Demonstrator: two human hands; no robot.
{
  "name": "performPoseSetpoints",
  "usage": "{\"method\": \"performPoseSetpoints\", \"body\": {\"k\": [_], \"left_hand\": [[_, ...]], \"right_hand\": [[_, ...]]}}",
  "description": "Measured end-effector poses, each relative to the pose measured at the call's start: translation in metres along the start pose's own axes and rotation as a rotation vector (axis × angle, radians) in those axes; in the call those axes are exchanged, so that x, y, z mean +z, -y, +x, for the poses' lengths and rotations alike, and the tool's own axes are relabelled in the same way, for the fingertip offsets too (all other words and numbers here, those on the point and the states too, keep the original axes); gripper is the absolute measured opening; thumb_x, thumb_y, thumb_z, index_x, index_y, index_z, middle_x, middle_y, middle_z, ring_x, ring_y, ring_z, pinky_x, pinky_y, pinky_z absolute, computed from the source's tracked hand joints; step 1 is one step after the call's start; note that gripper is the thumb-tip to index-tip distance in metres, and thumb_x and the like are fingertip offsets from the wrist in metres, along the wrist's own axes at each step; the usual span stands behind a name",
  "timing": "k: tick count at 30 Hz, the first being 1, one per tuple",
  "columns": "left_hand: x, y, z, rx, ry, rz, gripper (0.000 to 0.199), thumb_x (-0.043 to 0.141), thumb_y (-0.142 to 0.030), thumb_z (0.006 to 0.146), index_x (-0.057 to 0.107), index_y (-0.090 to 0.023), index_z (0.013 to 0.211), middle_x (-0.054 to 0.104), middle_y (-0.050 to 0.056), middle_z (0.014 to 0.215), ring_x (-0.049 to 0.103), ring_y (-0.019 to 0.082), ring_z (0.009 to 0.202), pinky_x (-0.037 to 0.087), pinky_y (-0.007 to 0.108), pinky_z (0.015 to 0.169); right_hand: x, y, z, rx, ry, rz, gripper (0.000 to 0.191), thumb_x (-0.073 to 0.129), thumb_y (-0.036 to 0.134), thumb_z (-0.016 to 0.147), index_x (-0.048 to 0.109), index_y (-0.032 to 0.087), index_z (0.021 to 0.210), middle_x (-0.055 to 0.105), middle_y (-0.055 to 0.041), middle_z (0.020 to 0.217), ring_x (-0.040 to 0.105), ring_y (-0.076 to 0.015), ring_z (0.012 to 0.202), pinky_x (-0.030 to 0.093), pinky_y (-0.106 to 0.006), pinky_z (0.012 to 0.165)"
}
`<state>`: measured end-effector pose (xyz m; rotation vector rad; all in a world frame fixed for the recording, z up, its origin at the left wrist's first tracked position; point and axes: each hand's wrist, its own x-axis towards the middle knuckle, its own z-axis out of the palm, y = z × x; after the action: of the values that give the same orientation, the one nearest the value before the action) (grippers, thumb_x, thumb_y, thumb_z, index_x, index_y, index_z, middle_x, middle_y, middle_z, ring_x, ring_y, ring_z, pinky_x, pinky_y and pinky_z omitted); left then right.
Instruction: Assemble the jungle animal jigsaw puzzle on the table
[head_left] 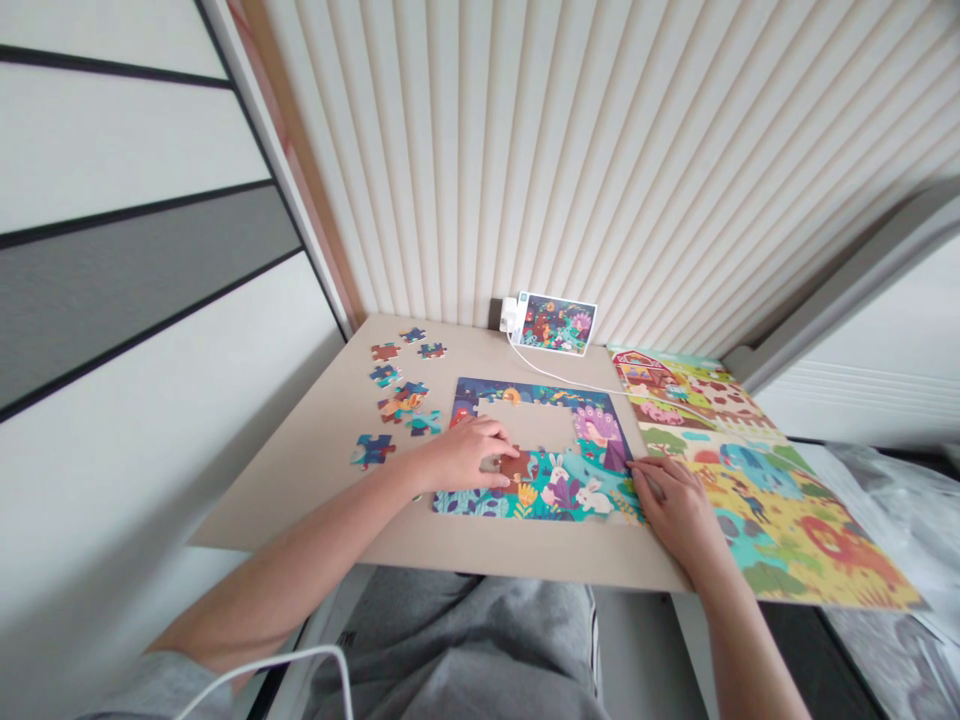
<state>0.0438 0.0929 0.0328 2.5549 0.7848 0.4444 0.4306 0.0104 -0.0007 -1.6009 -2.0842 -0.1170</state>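
Beige desktop point(300, 500) is hosting a jigsaw puzzle point(570, 490) with its centre gaping and loose pieces point(401, 405) waiting; the left hand point(461, 455) is pinching a brown piece point(514, 462), the right hand point(675, 505) spreading along the edge.

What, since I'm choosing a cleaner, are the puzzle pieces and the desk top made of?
The puzzle pieces look like thick printed cardboard: they lie flat, have some body and carry a smooth printed picture, though their sheen is hard to judge from here. The desk top seems to be matte beige laminate or painted board, with even colour and no clear wood grain.
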Motion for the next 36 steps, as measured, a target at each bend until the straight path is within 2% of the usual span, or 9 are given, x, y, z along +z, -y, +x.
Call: {"method": "performPoseSetpoints", "body": {"k": [7,10,14,17,21,23,26,30,36], "left_hand": [[0.001,-0.004,0.001,0.002,-0.036,0.038,0.042,0.076,-0.043,0.09,0.069,-0.026,0.128,0.066,0.008,0.118,0.063,0.025,0.111,0.047,0.036,0.099],[-0.012,-0.005,-0.005,0.02,-0.081,0.139,0.043,0.074,-0.044,0.091,0.068,-0.026,0.129,0.067,0.008,0.119,0.062,0.026,0.113,0.044,0.039,0.103],[-0.041,0.008,-0.029,-0.072,-0.157,0.256,0.04,0.071,-0.043,0.092,0.068,-0.027,0.129,0.067,0.008,0.119,0.061,0.026,0.113,0.043,0.041,0.105],[-0.059,0.033,-0.055,-0.187,-0.177,0.299,0.04,0.07,-0.044,0.092,0.068,-0.027,0.129,0.068,0.008,0.117,0.062,0.026,0.111,0.044,0.039,0.103],[-0.077,0.076,-0.076,-0.34,-0.082,0.324,0.052,0.066,-0.055,0.091,0.066,-0.026,0.134,0.069,0.01,0.124,0.061,0.029,0.118,0.043,0.04,0.106],[-0.087,0.101,-0.075,-0.418,-0.096,0.34,0.051,0.057,-0.056,0.095,0.064,-0.026,0.136,0.067,0.01,0.131,0.058,0.029,0.125,0.041,0.039,0.109],[-0.101,0.139,-0.063,-0.672,-0.26,0.442,0.047,0.046,-0.053,0.099,0.07,-0.021,0.124,0.068,0.013,0.126,0.06,0.031,0.12,0.044,0.042,0.105],[-0.107,0.179,-0.052,-0.987,-0.324,0.514,0.064,0.053,-0.074,0.087,0.074,-0.016,0.105,0.067,0.022,0.118,0.058,0.043,0.118,0.047,0.053,0.097],[-0.094,0.21,-0.058,-1.011,-0.388,0.497,0.066,0.059,-0.077,0.081,0.072,-0.019,0.11,0.068,0.021,0.116,0.059,0.043,0.115,0.049,0.052,0.092]], "right_hand": [[0.001,-0.003,-0.001,0.001,0.009,-0.006,0.025,0.053,0.035,0.102,0.075,0.023,0.108,0.072,-0.0101,0.113,0.067,-0.0287,0.106,0.052,-0.047,0.098],[0.002,-0.006,-0.001,-0.01,0.007,0.003,0.026,0.053,0.036,0.102,0.075,0.024,0.109,0.072,-0.01,0.114,0.068,-0.0286,0.106,0.053,-0.047,0.097],[0.005,-0.012,-0.002,-0.03,0.009,0.0,0.026,0.054,0.037,0.101,0.075,0.024,0.109,0.072,-0.0098,0.115,0.068,-0.0285,0.104,0.054,-0.047,0.096],[0.008,-0.017,-0.003,-0.038,0.001,-0.003,0.025,0.055,0.038,0.1,0.075,0.024,0.107,0.073,-0.0097,0.114,0.068,-0.029,0.105,0.054,-0.048,0.097],[0.01,-0.023,-0.004,-0.044,0.0,-0.002,0.026,0.056,0.04,0.099,0.075,0.024,0.108,0.073,-0.0098,0.115,0.069,-0.0295,0.104,0.055,-0.048,0.095],[0.011,-0.025,-0.005,-0.048,0.002,-0.003,0.027,0.056,0.041,0.099,0.075,0.024,0.11,0.072,-0.0102,0.115,0.069,-0.0298,0.104,0.055,-0.048,0.094],[0.012,-0.026,-0.005,-0.056,0.004,-0.005,0.027,0.055,0.04,0.1,0.075,0.025,0.111,0.072,-0.0106,0.116,0.069,-0.0302,0.104,0.055,-0.049,0.093],[0.01,-0.022,-0.005,-0.047,0.003,-0.011,0.027,0.055,0.04,0.1,0.075,0.026,0.109,0.072,-0.0105,0.116,0.069,-0.0305,0.104,0.056,-0.049,0.093],[0.003,-0.01,-0.002,-0.017,0.019,0.003,0.025,0.054,0.038,0.1,0.075,0.026,0.109,0.072,-0.0099,0.116,0.069,-0.0302,0.105,0.056,-0.048,0.093]]}}
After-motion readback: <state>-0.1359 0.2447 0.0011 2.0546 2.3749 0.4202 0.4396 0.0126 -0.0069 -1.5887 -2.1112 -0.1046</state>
